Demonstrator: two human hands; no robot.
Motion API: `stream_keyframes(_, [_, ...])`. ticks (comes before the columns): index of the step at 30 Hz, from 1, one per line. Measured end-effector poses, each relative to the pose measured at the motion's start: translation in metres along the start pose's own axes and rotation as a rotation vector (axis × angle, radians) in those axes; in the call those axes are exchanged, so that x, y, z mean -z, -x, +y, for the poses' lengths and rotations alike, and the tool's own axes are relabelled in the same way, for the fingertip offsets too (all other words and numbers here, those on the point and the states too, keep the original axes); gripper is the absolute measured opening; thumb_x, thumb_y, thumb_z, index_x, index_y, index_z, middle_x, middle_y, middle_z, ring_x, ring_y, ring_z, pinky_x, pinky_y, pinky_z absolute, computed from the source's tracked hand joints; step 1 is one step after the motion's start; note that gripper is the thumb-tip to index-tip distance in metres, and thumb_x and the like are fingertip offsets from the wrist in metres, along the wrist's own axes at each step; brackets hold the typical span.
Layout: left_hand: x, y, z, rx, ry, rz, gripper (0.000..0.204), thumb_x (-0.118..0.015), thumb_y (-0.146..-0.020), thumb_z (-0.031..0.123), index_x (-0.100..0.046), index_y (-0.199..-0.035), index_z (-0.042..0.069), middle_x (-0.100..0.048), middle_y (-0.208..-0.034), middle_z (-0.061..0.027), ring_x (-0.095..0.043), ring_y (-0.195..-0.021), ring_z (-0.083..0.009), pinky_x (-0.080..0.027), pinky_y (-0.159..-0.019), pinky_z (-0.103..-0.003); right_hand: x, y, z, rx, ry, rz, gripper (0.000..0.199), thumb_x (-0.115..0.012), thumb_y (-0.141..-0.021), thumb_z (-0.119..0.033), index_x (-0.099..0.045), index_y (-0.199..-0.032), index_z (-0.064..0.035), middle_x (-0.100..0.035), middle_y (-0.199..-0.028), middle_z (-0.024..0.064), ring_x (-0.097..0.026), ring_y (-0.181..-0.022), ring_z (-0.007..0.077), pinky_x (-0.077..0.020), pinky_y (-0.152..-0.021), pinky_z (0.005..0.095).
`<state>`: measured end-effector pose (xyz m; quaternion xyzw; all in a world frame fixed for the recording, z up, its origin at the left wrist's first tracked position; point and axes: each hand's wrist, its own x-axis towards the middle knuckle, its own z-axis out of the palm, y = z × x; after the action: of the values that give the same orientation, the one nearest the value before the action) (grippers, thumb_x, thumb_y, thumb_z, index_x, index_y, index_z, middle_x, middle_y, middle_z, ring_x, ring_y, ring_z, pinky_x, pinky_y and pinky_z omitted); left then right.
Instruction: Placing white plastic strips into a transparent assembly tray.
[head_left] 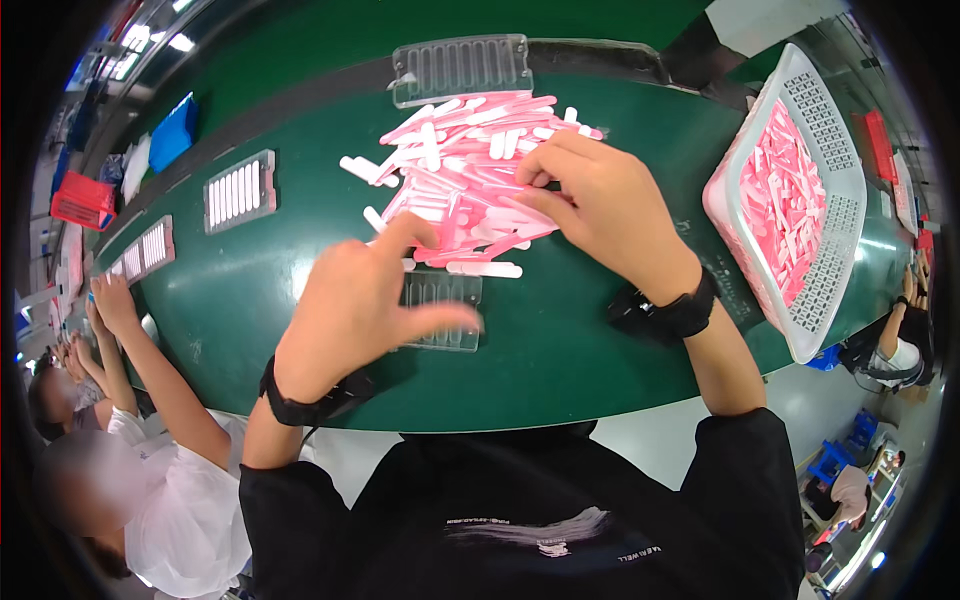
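Observation:
A loose pile of small, narrow pink and white plastic pieces [465, 195] lies on the green table in front of me. My left hand [350, 310] is at the pile's near left edge, its forefinger reaching toward the pieces and its thumb spread wide and slightly blurred. Under that thumb, partly covered, sits a clear slotted tray [455, 335]. My right hand [605, 205] is at the pile's right side, thumb and forefinger nearly together among the pieces; what lies between them is hard to see. Another clear slotted tray [460, 70] stands behind the pile.
A white plastic basket [848, 215] full of similar pieces stands at the right. Trays filled with white pieces, one nearer [240, 192] and one farther left [143, 250], lie on the table [560, 360]. A co-worker's arm [165, 375] reaches in at left.

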<state>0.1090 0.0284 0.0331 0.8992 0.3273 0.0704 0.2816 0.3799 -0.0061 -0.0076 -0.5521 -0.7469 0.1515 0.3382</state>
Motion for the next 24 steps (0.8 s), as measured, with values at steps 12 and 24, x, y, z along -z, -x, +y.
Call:
stream_keyframes(12, [-0.008,-0.031,-0.033,0.304,0.428,0.084,0.018,-0.085,-0.091,0.012,-0.070,-0.091,0.002,-0.035,-0.058,0.0115,-0.028,-0.054,0.0006,-0.018,-0.052,-0.024,0.003,0.010,-0.004,-0.085,0.105,-0.053,0.013,-0.078,-0.087,-0.010,-0.067,-0.094,-0.0074,-0.066,-0.088,0.0057,-0.067,-0.078,0.0271,-0.0525,-0.068,0.0371])
stream_keyframes(24, [0.000,-0.019,-0.067,0.349,1.240,0.170,0.026,-0.063,-0.108,0.019,-0.078,-0.112,-0.002,-0.041,-0.057,0.0116,-0.023,-0.047,0.0004,-0.016,-0.046,-0.026,0.007,0.004,-0.015,-0.491,-0.896,-0.167,0.019,-0.076,-0.101,-0.015,-0.077,-0.112,-0.0004,-0.074,-0.092,0.0001,-0.064,-0.078,0.0028,-0.0494,-0.067,0.0199])
